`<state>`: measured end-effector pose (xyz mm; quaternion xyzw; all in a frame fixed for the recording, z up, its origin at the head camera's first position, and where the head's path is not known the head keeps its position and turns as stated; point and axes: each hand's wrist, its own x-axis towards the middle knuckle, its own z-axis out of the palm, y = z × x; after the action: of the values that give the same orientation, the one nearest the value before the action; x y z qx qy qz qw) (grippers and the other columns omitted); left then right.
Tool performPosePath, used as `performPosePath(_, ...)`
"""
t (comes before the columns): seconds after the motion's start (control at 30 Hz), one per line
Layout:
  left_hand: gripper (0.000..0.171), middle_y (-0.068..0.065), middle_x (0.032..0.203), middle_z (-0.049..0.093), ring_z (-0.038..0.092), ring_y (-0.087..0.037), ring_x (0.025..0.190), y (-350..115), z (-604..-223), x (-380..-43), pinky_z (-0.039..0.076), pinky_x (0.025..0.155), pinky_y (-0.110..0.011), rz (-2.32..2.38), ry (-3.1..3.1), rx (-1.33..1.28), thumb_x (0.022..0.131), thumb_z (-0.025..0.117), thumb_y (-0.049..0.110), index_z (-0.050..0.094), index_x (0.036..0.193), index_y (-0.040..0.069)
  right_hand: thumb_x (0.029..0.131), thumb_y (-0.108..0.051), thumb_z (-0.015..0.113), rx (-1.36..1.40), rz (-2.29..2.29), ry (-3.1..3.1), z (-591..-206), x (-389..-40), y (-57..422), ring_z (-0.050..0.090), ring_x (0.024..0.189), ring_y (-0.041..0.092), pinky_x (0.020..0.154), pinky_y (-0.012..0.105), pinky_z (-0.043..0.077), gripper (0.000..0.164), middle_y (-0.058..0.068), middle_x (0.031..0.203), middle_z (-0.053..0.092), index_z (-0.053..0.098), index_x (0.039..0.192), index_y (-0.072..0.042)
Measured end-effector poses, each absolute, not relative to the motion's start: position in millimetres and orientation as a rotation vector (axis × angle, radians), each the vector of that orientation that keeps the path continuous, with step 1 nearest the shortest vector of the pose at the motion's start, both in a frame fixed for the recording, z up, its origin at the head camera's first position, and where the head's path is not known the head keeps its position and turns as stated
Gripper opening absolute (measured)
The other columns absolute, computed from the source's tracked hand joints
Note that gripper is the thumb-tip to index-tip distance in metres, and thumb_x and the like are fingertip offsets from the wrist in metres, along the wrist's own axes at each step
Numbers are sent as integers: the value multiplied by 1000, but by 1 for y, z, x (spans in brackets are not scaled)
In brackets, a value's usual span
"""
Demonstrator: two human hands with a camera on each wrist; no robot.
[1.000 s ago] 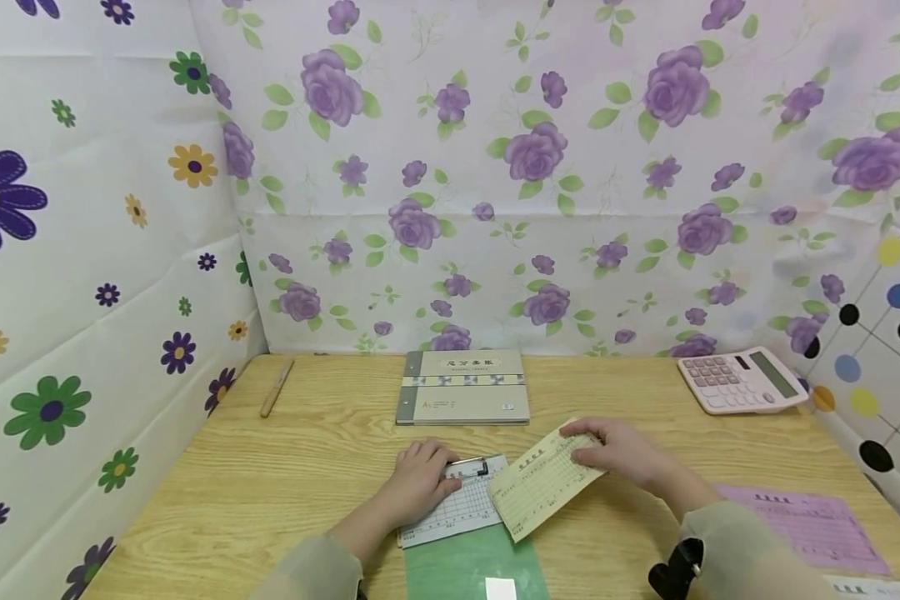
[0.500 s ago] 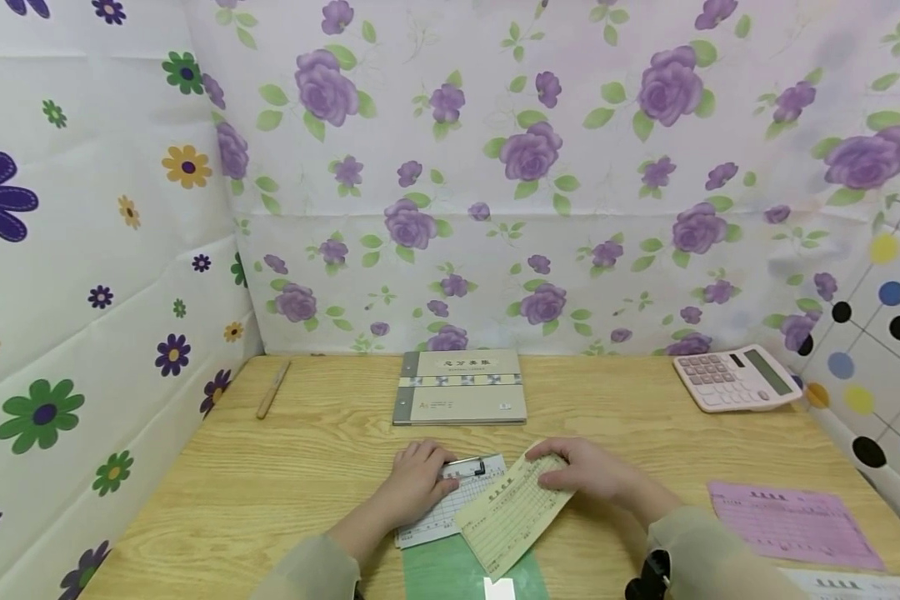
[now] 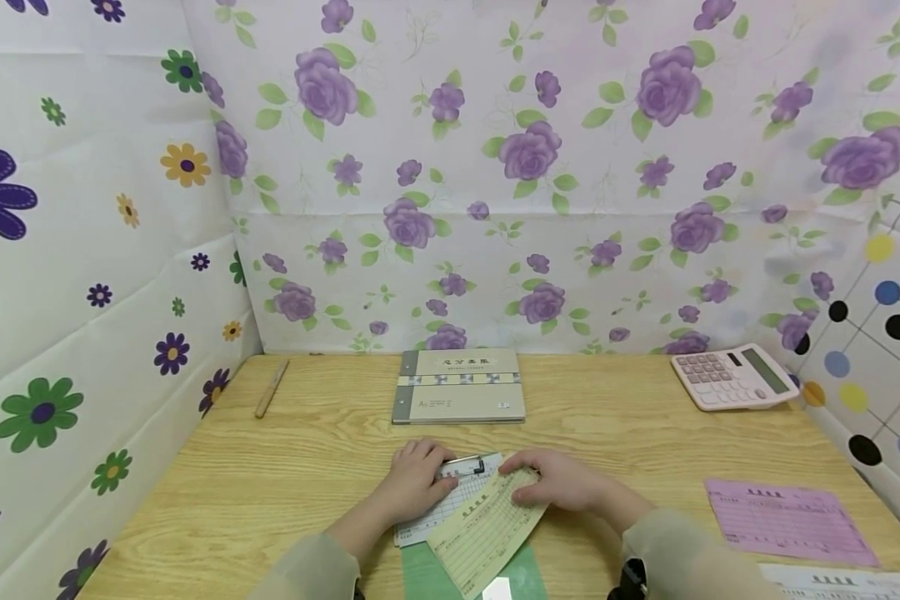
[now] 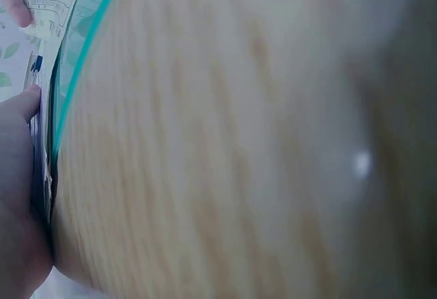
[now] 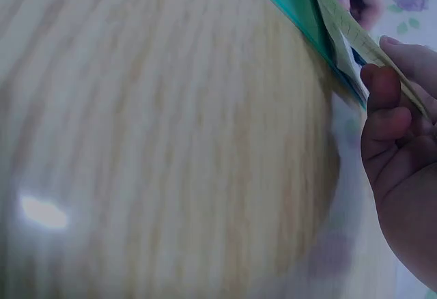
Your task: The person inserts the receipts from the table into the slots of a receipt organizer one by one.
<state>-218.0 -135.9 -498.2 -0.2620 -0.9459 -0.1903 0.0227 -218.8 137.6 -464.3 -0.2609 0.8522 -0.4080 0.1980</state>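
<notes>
A green translucent clipboard (image 3: 528, 575) lies at the table's front middle, with a white printed form (image 3: 420, 527) near its metal clip (image 3: 465, 463). My left hand (image 3: 412, 482) rests on the clip end, thumb over the white form. Between thumb and fingers, my right hand (image 3: 558, 481) pinches the upper right corner of a yellow printed form (image 3: 483, 527). That yellow form slants over the clipboard and covers part of the white one. In the right wrist view, the yellow form (image 5: 355, 36) appears edge-on, raised a little, between thumb and curled fingers.
A grey-beige ledger book (image 3: 461, 387) lies behind the clipboard. A pink calculator (image 3: 733, 377) sits at the back right, and a wooden-handled tool (image 3: 272, 389) at the back left. On the right are a pink form (image 3: 791, 521) and a white form (image 3: 843, 581).
My right hand has moved left with the yellow form, which now overlaps the clipboard and white form more and is tilted more steeply. The left hand has stayed in place.
</notes>
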Motion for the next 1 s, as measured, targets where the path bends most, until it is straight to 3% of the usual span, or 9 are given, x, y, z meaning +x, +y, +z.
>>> performPosePath(0.23,38,1,119,48,40,-19,108,-135,-498,-219,30,91,-43,-661,-2926,-824,89,58,40,56,120,18,84,-32,68,-753,-1062,2422,-467,-213,131,47,119,22,98,47,35,34,-6,121,58,62,117,-25)
performPosePath(0.57,36,-3,120,49,40,-24,111,-133,-492,-220,29,89,-47,-699,-2961,-773,89,59,37,56,118,18,85,-26,68,-833,-997,2520,-470,-206,124,51,115,23,96,44,38,35,1,118,59,62,117,-13)
performPosePath(0.73,33,-2,120,49,40,-23,111,-131,-492,-220,29,90,-46,-691,-2982,-746,90,58,37,56,117,19,86,-26,67,-818,-986,2525,-471,-204,124,51,113,22,96,44,38,34,0,118,57,63,117,-14)
performPosePath(1.0,26,5,110,55,46,-18,104,-130,-490,-221,32,83,-42,-715,-2946,-742,87,65,36,61,107,20,84,-35,67,-854,-917,2621,-478,-202,122,52,104,15,92,39,41,40,-2,114,56,62,117,-15)
